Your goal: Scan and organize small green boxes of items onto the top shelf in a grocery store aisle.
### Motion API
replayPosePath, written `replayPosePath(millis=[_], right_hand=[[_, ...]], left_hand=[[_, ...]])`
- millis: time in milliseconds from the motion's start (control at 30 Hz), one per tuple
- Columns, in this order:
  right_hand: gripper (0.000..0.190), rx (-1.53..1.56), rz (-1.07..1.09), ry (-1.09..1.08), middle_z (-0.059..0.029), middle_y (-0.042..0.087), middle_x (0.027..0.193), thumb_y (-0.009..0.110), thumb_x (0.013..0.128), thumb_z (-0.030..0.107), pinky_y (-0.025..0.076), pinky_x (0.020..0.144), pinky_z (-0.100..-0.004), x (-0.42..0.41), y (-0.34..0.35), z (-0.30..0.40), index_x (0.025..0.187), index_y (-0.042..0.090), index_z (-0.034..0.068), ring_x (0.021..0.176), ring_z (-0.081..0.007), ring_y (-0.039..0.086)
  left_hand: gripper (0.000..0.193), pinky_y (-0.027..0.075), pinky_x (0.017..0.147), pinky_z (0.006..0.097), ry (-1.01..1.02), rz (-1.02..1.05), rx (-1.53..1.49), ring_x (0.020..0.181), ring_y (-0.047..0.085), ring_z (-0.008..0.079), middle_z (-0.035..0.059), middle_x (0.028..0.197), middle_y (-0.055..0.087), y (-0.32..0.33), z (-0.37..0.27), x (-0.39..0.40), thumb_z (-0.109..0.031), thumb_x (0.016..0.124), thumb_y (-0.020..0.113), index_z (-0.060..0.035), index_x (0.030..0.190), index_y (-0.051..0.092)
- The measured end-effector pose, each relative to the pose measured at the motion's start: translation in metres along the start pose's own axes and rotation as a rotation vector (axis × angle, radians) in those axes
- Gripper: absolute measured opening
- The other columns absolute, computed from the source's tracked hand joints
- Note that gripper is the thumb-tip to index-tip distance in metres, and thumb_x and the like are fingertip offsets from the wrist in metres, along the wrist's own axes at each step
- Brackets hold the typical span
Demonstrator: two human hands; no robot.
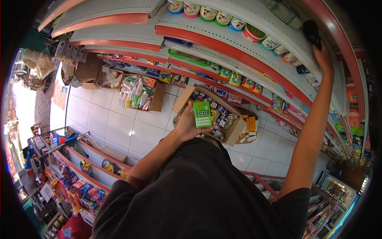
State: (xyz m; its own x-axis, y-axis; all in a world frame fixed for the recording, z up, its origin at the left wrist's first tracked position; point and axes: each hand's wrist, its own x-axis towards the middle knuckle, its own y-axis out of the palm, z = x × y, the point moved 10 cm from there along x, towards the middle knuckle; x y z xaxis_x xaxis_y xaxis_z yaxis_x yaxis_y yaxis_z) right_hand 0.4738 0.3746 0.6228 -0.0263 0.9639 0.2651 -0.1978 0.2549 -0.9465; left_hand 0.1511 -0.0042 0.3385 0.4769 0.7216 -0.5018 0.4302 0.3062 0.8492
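My left hand (187, 125) holds a small green carton (202, 114) with writing on its face, above an open cardboard box (235, 131). That box is packed with small boxed goods (222, 112) and jars. Raised to the upper right, my right hand (323, 58) grips the near end of a rounded black object (311, 31) at a high white shelf (298, 41). What the black object is, I cannot tell. Beside it on the same shelf lies a checkered cloth (283, 13).
Tubs (208, 13) and bottles line the shelf (194, 28) below, which has a red front edge. On the tiled floor (116, 119) stand a carton of bottles (156, 97) and a box of orange packs (252, 125). A low rack (98, 176) stands at lower left.
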Motion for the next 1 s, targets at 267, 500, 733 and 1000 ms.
replayPosePath(millis=[267, 500, 733, 1000], right_hand=[[0.046, 0.063, -0.271, 0.015, -0.0170, 0.065, 0.105, 0.059, 0.082, 0.035, 0.046, 0.083, -0.0414, -0.124, -0.073, 0.019, 0.119, 0.056, 0.008, 0.099, -0.0318, 0.063], [0.019, 1.036, 0.439, 0.301, -0.0034, 0.064, 0.080, 0.070, 0.077, 0.013, 0.047, 0.062, -0.0261, -0.370, 0.082, 0.095, 0.093, 0.064, 0.003, 0.071, -0.0077, 0.058], [0.025, 1.081, 0.510, 0.288, -0.0114, 0.066, 0.082, 0.066, 0.077, 0.012, 0.048, 0.069, -0.0308, -0.437, 0.103, 0.158, 0.098, 0.062, -0.003, 0.074, -0.0171, 0.062], [0.027, 1.047, 0.567, 0.200, -0.0087, 0.065, 0.081, 0.067, 0.080, 0.016, 0.047, 0.070, -0.0311, -0.421, 0.097, 0.162, 0.098, 0.061, -0.003, 0.076, -0.0152, 0.059]], left_hand=[[0.054, 0.055, 0.086, 0.0418, 0.123, 0.087, -0.111, 0.109, 0.057, 0.0368, 0.0170, 0.119, 0.053, 0.022, -0.025, 0.004, -0.041, 0.100, 0.021, -0.0003, 0.131, 0.040], [0.051, 0.053, 0.092, 0.0421, 0.193, 0.158, -0.230, 0.118, 0.051, 0.0380, 0.0175, 0.121, 0.053, 0.020, -0.031, 0.010, -0.035, 0.101, 0.020, 0.0021, 0.129, 0.041], [0.049, 0.047, 0.099, 0.0462, 0.212, 0.090, -0.257, 0.122, 0.048, 0.0391, 0.0186, 0.123, 0.052, 0.021, -0.017, 0.019, -0.030, 0.099, 0.019, 0.0029, 0.127, 0.042], [0.045, 0.043, 0.101, 0.0492, 0.236, 0.115, -0.248, 0.121, 0.048, 0.0387, 0.0172, 0.124, 0.050, 0.031, -0.009, 0.019, -0.032, 0.096, 0.018, -0.0037, 0.122, 0.043]])
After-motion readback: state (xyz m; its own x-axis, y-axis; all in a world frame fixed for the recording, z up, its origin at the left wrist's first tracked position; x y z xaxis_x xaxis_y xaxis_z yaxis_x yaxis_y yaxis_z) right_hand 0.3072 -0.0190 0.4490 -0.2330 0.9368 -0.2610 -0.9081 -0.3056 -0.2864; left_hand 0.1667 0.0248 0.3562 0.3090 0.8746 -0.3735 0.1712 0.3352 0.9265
